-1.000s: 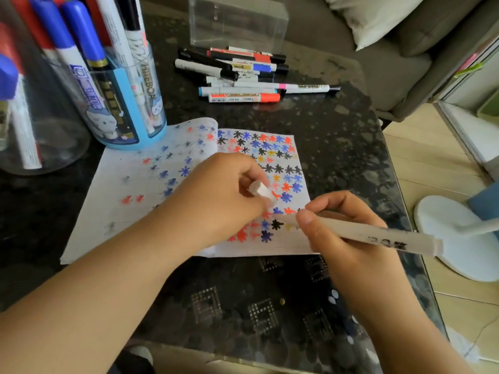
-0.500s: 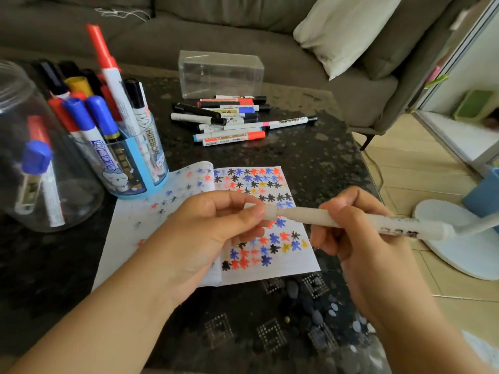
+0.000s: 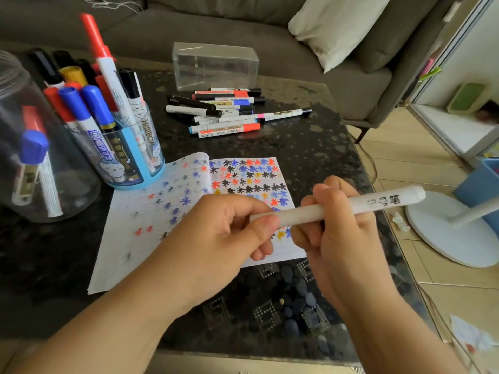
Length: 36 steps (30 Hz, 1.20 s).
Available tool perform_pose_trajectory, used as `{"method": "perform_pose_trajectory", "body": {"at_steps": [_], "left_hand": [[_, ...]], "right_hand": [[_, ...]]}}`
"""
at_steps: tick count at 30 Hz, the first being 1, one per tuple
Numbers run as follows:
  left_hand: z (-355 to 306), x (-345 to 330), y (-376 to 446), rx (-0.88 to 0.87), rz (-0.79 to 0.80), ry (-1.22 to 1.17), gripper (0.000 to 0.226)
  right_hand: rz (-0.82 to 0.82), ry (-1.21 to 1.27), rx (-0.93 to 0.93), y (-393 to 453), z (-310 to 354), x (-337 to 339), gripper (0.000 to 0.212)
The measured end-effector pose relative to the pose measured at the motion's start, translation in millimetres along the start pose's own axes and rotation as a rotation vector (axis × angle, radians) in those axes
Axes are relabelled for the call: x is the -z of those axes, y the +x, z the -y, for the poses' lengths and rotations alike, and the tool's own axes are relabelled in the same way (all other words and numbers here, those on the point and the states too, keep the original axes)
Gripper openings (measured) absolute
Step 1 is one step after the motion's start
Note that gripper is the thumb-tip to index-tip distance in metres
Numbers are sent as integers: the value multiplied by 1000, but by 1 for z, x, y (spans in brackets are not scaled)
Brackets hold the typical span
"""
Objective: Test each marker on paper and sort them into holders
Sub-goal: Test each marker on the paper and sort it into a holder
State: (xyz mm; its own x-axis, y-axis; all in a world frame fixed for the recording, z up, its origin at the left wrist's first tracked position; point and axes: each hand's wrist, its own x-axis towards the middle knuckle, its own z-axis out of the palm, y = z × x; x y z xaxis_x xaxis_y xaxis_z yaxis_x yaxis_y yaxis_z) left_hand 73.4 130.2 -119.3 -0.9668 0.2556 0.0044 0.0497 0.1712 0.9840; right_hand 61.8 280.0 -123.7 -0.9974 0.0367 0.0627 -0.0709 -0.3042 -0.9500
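A white marker [image 3: 378,203] is held level above the paper [image 3: 151,220]. My right hand [image 3: 343,238] grips its barrel. My left hand [image 3: 224,238] pinches its left end, where the cap sits pressed onto the tip. The paper is covered with several black, blue, red and yellow star marks. A blue-based clear holder [image 3: 132,157] at the left is packed with several markers. A round clear jar [image 3: 35,163] at the far left holds a few more. A pile of loose markers [image 3: 224,112] lies at the back of the table.
A clear rectangular box [image 3: 216,66] stands behind the loose markers. The dark stone table [image 3: 297,147] ends near the right hand. A grey sofa [image 3: 243,28] with a pillow [image 3: 337,25] lies beyond. A white fan base [image 3: 456,238] stands on the floor at the right.
The cap, held apart in my left hand a second ago, is now on the marker's tip. Both hands and the marker have lifted off the paper.
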Motion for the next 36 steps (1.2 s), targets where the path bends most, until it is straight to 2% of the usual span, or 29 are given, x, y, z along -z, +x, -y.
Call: {"method": "perform_pose_trajectory", "body": {"at_steps": [7, 9, 11, 15, 20, 22, 24, 26, 29, 34, 36], "left_hand": [[2, 3, 4, 40, -70, -38, 24], [3, 9, 8, 62, -88, -53, 24], [1, 16, 5, 74, -96, -85, 26], [-12, 24, -8, 27, -23, -142, 28], [-31, 45, -45, -2, -73, -150, 29], [-33, 66, -70, -2, -179, -109, 31], [-31, 92, -105, 3, -362, -41, 26], [-25, 120, -149, 27, -566, 31, 13], [-9, 154, -226, 109, -780, 156, 19], [38, 179, -354, 304, -979, 207, 14], [54, 183, -395, 370, -1049, 275, 21]], "right_hand": [[51, -97, 14, 1, 3, -1, 31], [133, -104, 24, 0, 5, 3, 35], [265, -10, 28, -4, 12, 5, 38], [499, 125, -8, -19, 24, -6, 36], [628, 77, -23, -45, 45, -43, 40], [712, 48, -60, -60, 52, -63, 29], [795, -65, -78, -78, 52, -88, 10], [876, -290, -33, -97, 42, -117, 14], [948, -527, 68, -130, 9, -166, 21], [1159, -714, 146, -194, -69, -243, 31], [1241, -734, 166, -215, -99, -269, 25]]}}
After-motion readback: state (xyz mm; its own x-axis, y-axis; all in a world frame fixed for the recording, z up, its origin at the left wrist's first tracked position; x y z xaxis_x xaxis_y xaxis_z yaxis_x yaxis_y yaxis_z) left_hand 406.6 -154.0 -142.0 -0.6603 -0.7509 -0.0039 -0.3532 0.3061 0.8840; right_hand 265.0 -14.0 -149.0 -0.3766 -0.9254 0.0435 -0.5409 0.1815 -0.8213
